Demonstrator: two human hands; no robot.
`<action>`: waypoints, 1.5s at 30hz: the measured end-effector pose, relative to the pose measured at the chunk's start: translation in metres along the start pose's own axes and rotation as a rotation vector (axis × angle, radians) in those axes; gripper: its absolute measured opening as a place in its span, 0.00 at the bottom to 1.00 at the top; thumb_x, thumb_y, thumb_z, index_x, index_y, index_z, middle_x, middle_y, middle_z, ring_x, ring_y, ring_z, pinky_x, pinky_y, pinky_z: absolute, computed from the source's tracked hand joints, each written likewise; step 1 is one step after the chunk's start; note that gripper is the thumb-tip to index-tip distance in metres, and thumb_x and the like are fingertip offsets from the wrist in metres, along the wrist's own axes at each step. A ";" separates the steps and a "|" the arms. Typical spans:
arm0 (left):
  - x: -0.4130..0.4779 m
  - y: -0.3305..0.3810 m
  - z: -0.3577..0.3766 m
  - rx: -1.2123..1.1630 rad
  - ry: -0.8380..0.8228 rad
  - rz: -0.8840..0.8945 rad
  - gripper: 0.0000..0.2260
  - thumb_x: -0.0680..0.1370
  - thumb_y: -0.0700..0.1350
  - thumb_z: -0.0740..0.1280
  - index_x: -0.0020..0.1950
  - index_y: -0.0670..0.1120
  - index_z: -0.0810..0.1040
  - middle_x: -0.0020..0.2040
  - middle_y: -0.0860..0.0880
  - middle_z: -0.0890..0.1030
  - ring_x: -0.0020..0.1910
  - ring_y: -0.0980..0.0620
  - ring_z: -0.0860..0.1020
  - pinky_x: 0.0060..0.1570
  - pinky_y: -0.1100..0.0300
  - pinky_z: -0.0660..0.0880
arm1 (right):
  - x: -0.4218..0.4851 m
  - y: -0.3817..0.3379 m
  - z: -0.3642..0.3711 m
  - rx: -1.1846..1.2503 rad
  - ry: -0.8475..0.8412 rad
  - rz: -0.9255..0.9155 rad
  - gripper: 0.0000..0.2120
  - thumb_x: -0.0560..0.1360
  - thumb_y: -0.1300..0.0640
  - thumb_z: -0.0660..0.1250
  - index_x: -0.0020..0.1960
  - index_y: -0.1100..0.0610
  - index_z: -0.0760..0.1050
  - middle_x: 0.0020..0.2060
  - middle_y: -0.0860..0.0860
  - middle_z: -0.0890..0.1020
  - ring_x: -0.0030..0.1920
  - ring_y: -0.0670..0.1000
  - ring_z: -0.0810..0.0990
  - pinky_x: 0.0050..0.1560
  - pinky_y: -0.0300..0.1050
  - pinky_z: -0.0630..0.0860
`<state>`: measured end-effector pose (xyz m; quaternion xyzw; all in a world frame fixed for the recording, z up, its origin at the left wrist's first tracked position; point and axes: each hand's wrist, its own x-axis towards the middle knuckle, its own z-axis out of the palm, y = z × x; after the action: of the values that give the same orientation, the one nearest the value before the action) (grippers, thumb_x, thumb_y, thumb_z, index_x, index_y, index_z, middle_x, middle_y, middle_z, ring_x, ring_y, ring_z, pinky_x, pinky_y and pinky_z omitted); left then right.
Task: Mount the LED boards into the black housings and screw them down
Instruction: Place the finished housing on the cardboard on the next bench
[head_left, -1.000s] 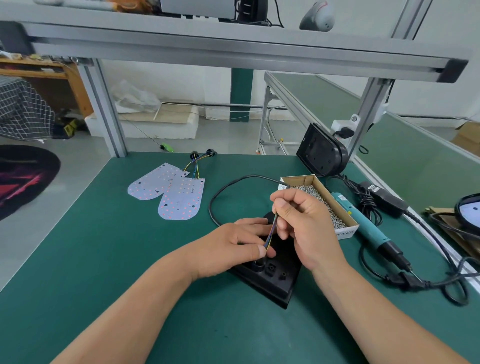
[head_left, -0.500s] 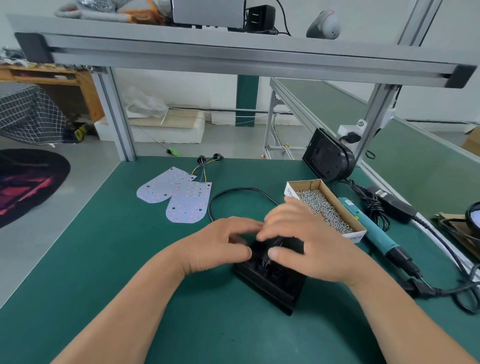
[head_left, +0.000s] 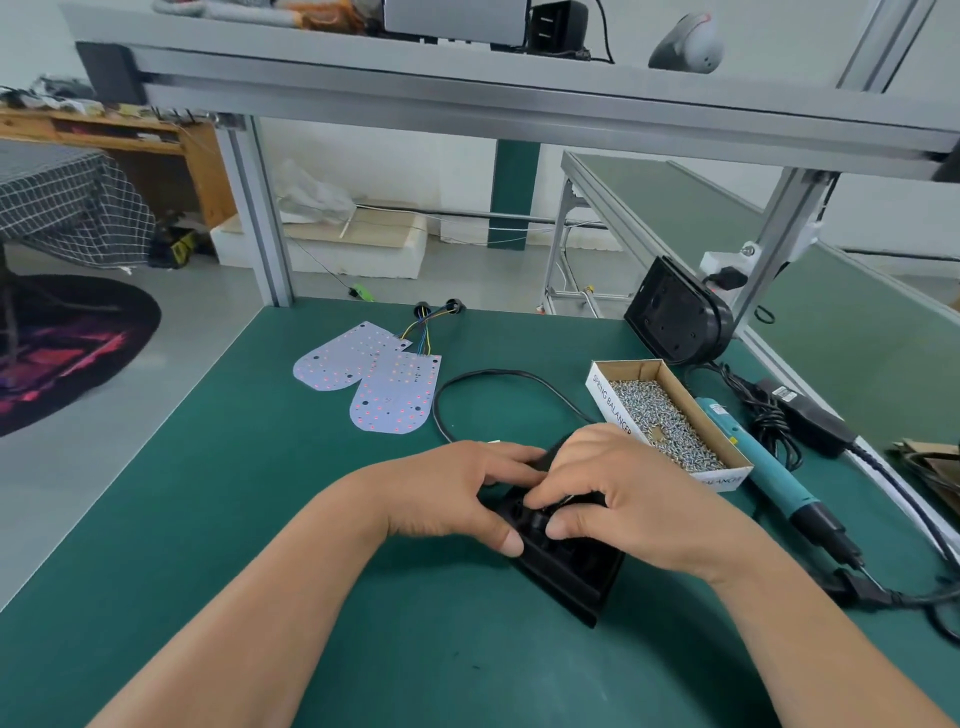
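Note:
A black housing (head_left: 569, 574) lies on the green mat in front of me, mostly hidden by both hands. My left hand (head_left: 452, 496) grips its left side, thumb on the near edge. My right hand (head_left: 618, 493) curls over the top, with fingertips pinching a small black part at the housing's middle. Two white LED boards (head_left: 371, 379) with coloured wires lie flat at the back left. A second black housing (head_left: 675, 319) leans against the frame post at the back right.
A cardboard box of screws (head_left: 665, 415) sits right of my hands. A teal electric screwdriver (head_left: 758, 462) lies beside it, with a power adapter and tangled cables (head_left: 795, 415) further right. A black cable (head_left: 488, 376) loops behind my hands.
My right hand let go of the raised coloured wires and dropped onto the housing. Both hands now close in on its middle. The view shifted slightly.

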<state>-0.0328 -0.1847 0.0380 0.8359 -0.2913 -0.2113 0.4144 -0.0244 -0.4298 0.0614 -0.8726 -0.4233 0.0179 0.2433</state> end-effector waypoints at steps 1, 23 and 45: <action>-0.001 0.001 0.000 0.000 0.002 -0.001 0.30 0.75 0.42 0.79 0.74 0.60 0.78 0.80 0.66 0.67 0.79 0.66 0.63 0.82 0.51 0.58 | 0.000 -0.002 0.000 -0.017 -0.005 -0.001 0.13 0.73 0.48 0.77 0.56 0.47 0.87 0.46 0.39 0.84 0.55 0.44 0.77 0.65 0.48 0.67; -0.002 0.003 0.000 0.018 -0.003 0.008 0.28 0.75 0.40 0.78 0.72 0.58 0.80 0.77 0.64 0.70 0.78 0.62 0.66 0.81 0.48 0.60 | -0.005 -0.035 -0.003 -0.290 -0.167 0.048 0.12 0.81 0.49 0.65 0.63 0.42 0.81 0.49 0.40 0.76 0.53 0.45 0.75 0.53 0.43 0.71; -0.002 0.000 0.001 0.066 0.042 -0.105 0.34 0.74 0.46 0.80 0.77 0.65 0.73 0.84 0.60 0.60 0.79 0.72 0.55 0.77 0.69 0.53 | -0.017 -0.067 0.034 -0.950 0.041 -0.131 0.07 0.60 0.61 0.76 0.37 0.53 0.84 0.29 0.47 0.78 0.27 0.50 0.76 0.34 0.41 0.77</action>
<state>-0.0348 -0.1845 0.0377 0.8674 -0.2451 -0.2054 0.3812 -0.0926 -0.3934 0.0581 -0.8589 -0.4336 -0.2102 -0.1733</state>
